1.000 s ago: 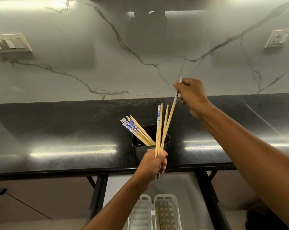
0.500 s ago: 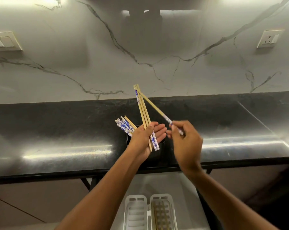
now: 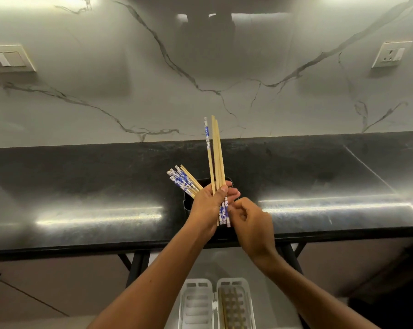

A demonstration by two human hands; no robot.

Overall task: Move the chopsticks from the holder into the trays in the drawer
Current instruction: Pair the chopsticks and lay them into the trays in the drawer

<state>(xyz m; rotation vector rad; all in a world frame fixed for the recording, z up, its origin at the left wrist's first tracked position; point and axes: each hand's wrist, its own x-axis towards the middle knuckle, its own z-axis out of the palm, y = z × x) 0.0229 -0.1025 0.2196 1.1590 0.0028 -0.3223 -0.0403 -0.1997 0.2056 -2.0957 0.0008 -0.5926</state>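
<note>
Black is the colour of the holder (image 3: pixel 187 205), and it sits on the dark counter (image 3: pixel 82 186), mostly hidden behind your hands. Your left hand (image 3: pixel 206 206) is right in front of the holder and grips a bunch of chopsticks (image 3: pixel 216 157), with your thumb curled over them. They stand almost straight up above the holder, past the back edge of the counter and in front of the marble wall (image 3: pixel 153 91). Their blue and white ends poke out under your left hand. Your right hand (image 3: pixel 250 224) is just to the right of the holder, and its fingers are curled in. Its fingertips (image 3: pixel 231 208) are right by the low ends of the held chopsticks, but you cannot tell if they pinch them. More chopsticks (image 3: pixel 182 181) are still in the holder, and they lean out to the left of it, just beside your left hand. Below the holder and nearer to you, under the counter, are two white trays (image 3: pixel 197 302). The right tray (image 3: pixel 235 305) has some chopsticks lying in it already.
</note>
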